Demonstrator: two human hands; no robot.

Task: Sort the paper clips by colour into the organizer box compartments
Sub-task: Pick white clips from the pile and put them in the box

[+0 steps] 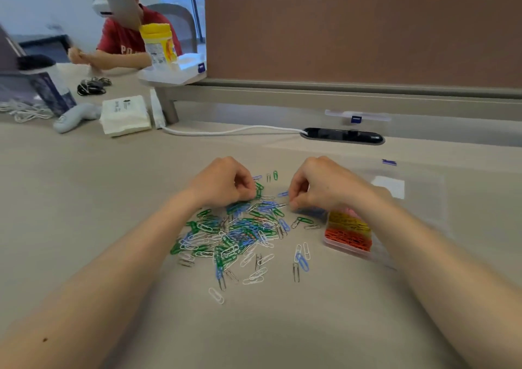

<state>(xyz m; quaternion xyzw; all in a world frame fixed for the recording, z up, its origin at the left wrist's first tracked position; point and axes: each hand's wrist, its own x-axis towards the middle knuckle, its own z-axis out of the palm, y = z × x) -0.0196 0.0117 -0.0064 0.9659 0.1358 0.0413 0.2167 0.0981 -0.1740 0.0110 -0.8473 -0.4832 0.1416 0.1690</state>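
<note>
The fingertips of the left hand [223,182] are curling together at the far edge of the paper clips pile [237,233], pinching down among green clips at about the pile's 12 o'clock; whether a clip is actually caught between them cannot be told. The fingertips of the right hand [316,185] are likewise bunching together, pressing toward the table [113,199] at the pile's 1 o'clock, beside a blue clip; what they are gripping, if anything, is hidden.

Both forearms are reaching in from the near edge, bare, flanking the pile.

The pile is lying in the middle of the table, a tangle of green, blue, white and silver clips. A few strays are sitting apart at its 5 o'clock, and two green ones at 12 o'clock beyond the hands.

The organizer box [348,233] is resting at the pile's 3 o'clock, partly under the right wrist. Its nearest compartment is holding orange clips, the next yellow, and pink is showing beyond that.

A clear plastic bag [418,196] is lying at the box's 1 o'clock. Further off, at 11 o'clock, another person [124,35] in a red shirt is sitting behind a yellow-lidded canister [158,43].
</note>
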